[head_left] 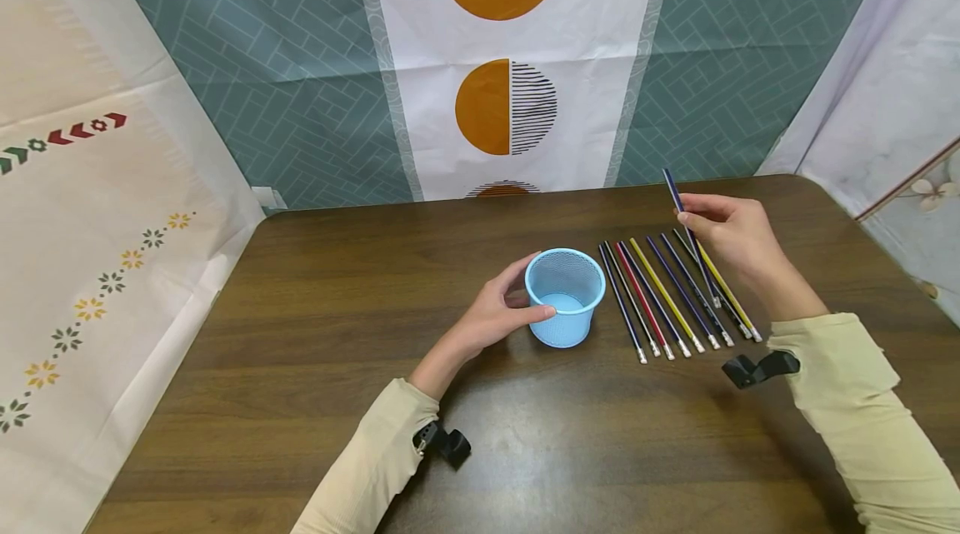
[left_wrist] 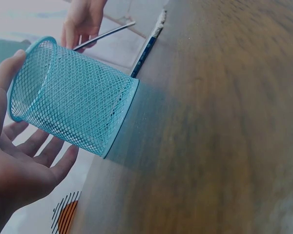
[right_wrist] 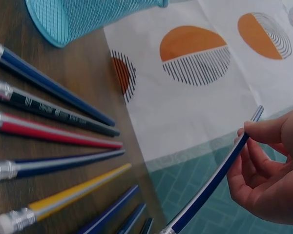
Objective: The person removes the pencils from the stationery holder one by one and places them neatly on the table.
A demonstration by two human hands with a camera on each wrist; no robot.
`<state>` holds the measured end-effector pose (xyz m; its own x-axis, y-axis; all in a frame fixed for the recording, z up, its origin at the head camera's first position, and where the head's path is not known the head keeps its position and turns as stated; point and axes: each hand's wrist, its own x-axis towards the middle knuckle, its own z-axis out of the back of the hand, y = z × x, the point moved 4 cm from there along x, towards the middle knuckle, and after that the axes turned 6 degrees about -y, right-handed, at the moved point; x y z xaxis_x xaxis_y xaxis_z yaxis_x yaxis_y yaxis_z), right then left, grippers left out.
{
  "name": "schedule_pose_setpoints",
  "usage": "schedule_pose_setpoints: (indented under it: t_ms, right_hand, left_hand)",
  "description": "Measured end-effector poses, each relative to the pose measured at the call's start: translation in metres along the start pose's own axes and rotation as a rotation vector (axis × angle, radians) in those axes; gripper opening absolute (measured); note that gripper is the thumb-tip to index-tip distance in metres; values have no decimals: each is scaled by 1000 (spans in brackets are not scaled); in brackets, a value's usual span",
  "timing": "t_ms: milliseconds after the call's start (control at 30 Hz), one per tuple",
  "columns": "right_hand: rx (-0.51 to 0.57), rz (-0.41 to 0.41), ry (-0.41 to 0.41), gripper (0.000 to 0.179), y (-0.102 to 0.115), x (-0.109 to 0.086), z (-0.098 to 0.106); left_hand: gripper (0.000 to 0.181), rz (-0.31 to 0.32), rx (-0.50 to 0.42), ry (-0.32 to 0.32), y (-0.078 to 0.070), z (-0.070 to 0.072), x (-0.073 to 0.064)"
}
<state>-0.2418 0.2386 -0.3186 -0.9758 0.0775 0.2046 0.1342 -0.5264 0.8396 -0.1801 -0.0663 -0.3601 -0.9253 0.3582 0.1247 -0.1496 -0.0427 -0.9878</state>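
My left hand (head_left: 497, 316) grips a light blue mesh pencil cup (head_left: 564, 332) that stands upright on the table. The thumb lies at the rim and the other fingers reach round the far side. Over the right part of the table, my right hand (head_left: 733, 236) pinches a dark blue pencil (right_wrist: 212, 181) near its upper end. This pencil slants down with its eraser end low, overlapping the row of pencils in the head view. Among that row, right of the cup, are a red pencil (head_left: 644, 301), a yellow pencil (head_left: 667, 295) and several dark ones, eraser ends toward me.
The brown wooden table (head_left: 337, 309) runs back to a teal and white patterned cloth (head_left: 300, 59). Pale cloth (head_left: 97, 226) hangs at the left, with another light cloth at the right. A black wrist camera (head_left: 759, 369) sits on each cuff.
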Motion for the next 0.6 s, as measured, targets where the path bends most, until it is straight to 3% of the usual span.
schedule_pose_setpoints:
  t_ms: [167, 600]
  right_hand:
    - [25, 3, 0, 44, -10, 4, 3]
    - [95, -33, -16, 44, -27, 12, 9]
  left_hand:
    - [69, -4, 4, -3, -8, -1, -4]
    - [69, -15, -11, -4, -8, -2, -3]
